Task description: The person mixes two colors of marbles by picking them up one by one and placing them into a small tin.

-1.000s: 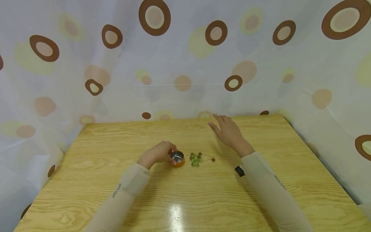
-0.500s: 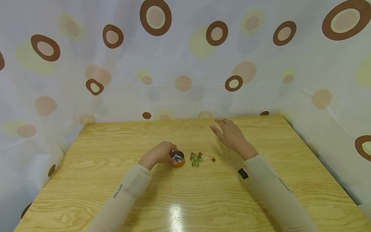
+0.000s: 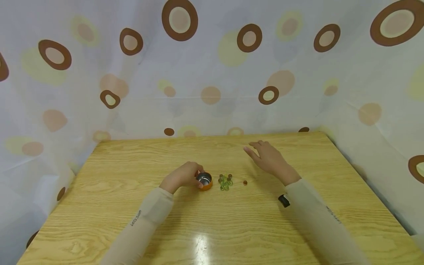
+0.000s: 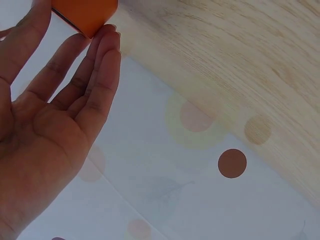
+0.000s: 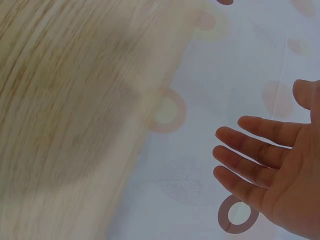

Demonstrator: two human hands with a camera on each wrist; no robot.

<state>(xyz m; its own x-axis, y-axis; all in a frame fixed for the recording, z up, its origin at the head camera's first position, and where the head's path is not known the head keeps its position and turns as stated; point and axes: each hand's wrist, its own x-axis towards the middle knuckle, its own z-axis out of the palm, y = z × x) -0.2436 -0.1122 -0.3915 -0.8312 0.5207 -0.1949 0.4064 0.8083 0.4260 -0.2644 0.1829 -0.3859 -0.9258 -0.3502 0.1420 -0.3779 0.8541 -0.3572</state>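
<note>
My left hand (image 3: 184,176) grips a small round cup (image 3: 206,182), orange outside and bare metal inside, by its left side. In the left wrist view the thumb and fingers of that hand (image 4: 60,115) hold the orange wall of the cup (image 4: 87,15). No marbles show inside it. Just right of the cup lies a cluster of green and brown glass marbles (image 3: 225,183). One reddish-brown marble (image 3: 245,182) sits apart, farther right. Above the table, my right hand (image 3: 269,159) is held with its fingers extended and holds nothing; the right wrist view shows the same hand (image 5: 280,165) with spread fingers.
A wooden table (image 3: 132,158) lies under both hands. White sheeting with brown and yellow circles (image 3: 212,66) stands along its back and sides. A black device (image 3: 284,201) is at the right wrist.
My right hand has drawn back a little, toward me and to the right. The left hand, the cup and the marbles stay in place, apart from a slight shift of the view.
</note>
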